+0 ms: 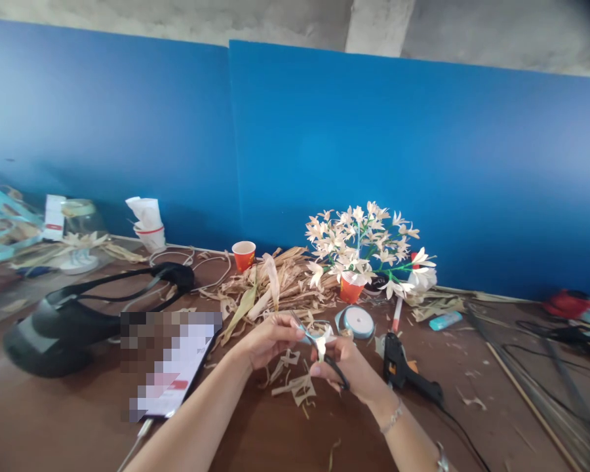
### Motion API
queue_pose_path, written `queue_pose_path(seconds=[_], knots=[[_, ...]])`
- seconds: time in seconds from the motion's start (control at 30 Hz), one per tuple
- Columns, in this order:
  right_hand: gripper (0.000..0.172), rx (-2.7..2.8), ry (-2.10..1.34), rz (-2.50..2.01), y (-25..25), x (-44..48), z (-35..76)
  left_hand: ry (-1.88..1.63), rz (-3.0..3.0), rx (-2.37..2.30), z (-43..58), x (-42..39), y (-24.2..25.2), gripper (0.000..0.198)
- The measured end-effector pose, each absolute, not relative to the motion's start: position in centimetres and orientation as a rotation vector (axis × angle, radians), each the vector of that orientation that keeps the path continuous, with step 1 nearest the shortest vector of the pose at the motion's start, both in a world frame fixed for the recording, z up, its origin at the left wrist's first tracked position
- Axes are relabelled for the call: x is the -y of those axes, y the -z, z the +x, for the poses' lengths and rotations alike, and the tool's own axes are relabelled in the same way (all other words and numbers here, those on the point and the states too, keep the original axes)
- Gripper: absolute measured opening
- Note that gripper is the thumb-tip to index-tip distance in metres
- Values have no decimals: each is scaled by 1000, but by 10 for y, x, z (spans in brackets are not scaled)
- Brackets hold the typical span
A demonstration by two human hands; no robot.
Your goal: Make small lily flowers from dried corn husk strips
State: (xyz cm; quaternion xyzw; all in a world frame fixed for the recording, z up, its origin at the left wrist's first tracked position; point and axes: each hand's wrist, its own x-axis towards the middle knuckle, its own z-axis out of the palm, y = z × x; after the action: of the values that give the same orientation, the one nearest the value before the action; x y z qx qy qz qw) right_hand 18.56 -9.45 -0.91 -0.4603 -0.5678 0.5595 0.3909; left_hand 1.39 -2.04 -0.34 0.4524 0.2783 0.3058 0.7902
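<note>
Near the middle of the brown table (pixel 255 439), my left hand (pixel 274 339) is closed in a pinch on a thin light-blue strip. My right hand (pixel 341 364) is wrapped round black-handled scissors (pixel 335 371), whose blades point up and left toward my left fingertips. A small white flower piece (pixel 321 347) is at my right fingertips, beside the blades. Cut husk scraps (pixel 302 388) lie below my hands. Just beyond them is a roll of ribbon (pixel 358 321). White flowers on green stems (pixel 358 242) rise from a red cup (pixel 350 288).
Dried husks (pixel 295 278) are heaped behind my hands, next to another red cup (pixel 244 254). A black glue gun (pixel 408 373) with a cord lies to the right. A phone (pixel 187 367) and a black headset (pixel 54 334) sit on the left. Blue panels stand behind.
</note>
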Motion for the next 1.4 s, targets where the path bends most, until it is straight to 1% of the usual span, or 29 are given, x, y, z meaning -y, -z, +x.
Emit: queue_pose_path(seconds=[0.13,0.23,0.37,0.63,0.87,1.17,1.4], knots=[[38,1583,-1031,-1250,12,92,184,-722,935,-592,18,21,5,29],[36,1624,-891,-1314,9,92,183,-737,936,-627,22,23,4,22],[32,1641,-792,-1375,5,93,181,-719,953,-665,24,25,1,20],[27,1659,-803,-1380,9,94,183,-750,874,-674,23,25,2,13],[31,1721,-774,-1376,12,92,187,-751,934,-593,24,25,3,9],[31,1679,-941,-1316,8,93,187,-760,939,-554,25,28,0,16],[36,1563,-1125,-1207,11,91,187,-751,972,-523,23,25,6,12]])
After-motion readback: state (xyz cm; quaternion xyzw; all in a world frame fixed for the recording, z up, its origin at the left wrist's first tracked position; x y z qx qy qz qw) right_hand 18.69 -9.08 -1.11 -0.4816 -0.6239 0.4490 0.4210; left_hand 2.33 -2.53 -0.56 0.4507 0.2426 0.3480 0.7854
